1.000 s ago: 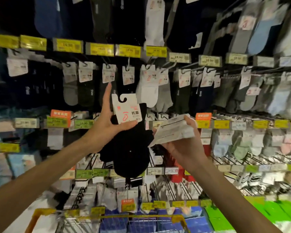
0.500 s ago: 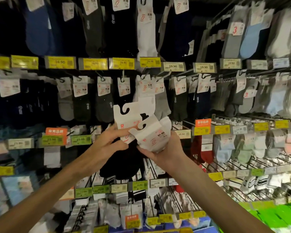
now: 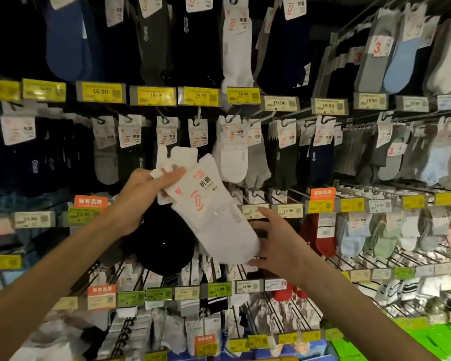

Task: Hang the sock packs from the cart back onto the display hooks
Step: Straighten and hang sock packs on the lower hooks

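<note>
While the left hand (image 3: 141, 196) pinches the white sock pack (image 3: 211, 214) and black sock pack (image 3: 164, 243) together, the right hand (image 3: 279, 243) is spread out. It touches the white toe.

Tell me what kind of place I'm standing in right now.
Most likely the sock aisle of a shop: sock packs hang in rows on display hooks, yellow price tags run along the rails, and the left hand holds a loose white sock pack.

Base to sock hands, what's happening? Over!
Left hand pinches white sock pack and black sock pack. Right hand open, at white pack's toe. Neither hung yet.
</note>
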Demonstrator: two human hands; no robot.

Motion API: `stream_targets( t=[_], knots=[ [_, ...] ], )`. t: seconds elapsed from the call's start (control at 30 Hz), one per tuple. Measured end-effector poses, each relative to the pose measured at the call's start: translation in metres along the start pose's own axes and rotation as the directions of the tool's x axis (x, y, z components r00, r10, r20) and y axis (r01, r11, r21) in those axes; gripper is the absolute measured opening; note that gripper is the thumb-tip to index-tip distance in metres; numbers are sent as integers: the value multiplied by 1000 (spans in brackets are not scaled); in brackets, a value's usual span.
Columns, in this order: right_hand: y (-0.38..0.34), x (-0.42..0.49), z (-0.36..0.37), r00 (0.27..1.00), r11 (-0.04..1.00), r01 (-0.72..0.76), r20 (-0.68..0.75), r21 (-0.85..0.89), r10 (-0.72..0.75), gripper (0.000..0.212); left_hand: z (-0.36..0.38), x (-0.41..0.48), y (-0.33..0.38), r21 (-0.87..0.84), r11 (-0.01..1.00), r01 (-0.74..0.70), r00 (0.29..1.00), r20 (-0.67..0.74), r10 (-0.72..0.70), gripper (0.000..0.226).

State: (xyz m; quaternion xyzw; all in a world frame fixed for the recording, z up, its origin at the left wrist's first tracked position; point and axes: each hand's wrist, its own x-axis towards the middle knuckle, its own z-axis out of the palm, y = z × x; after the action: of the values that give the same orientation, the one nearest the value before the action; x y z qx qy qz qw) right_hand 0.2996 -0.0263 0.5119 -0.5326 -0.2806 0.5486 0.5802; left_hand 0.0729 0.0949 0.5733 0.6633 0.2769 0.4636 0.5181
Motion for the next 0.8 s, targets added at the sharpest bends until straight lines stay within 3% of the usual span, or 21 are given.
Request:
stream_targets(
  t=[0.1, 0.17, 0.27, 0.47, 0.57, 0.67, 0.8],
  knots=[
    [-6, 5, 7, 973, 961, 207, -67, -185, -223, 39, -11, 9, -1, 29, 998, 52, 999, -12, -51, 28],
    [-10, 2, 16, 943, 894, 330, 68, -303, -325, 36, -10, 10, -5, 35, 995, 95, 995, -7, -95, 28],
    [-12, -5, 38, 899, 798, 435, 257, -418, -355, 34, -4, 6, -15, 17, 991, 133, 991, 0, -133, 37],
    [-14, 9, 61, 899, 854, 430, 229, -292, -374, 45, 0, 13, -30, -8, 990, 139, 990, 27, -139, 37],
    [-17, 21, 58, 902, 870, 421, 219, -256, -372, 39, 13, 27, -33, 15, 991, 133, 990, 40, -133, 44],
    [-26, 35, 49, 885, 865, 464, 132, -192, -446, 36, 24, 46, -36, 17, 988, 155, 987, 44, -156, 59],
    [-53, 56, 34, 869, 869, 489, -36, -79, -493, 37, 35, 70, -38, 1, 978, 207, 974, 91, -206, 53]
  ],
)
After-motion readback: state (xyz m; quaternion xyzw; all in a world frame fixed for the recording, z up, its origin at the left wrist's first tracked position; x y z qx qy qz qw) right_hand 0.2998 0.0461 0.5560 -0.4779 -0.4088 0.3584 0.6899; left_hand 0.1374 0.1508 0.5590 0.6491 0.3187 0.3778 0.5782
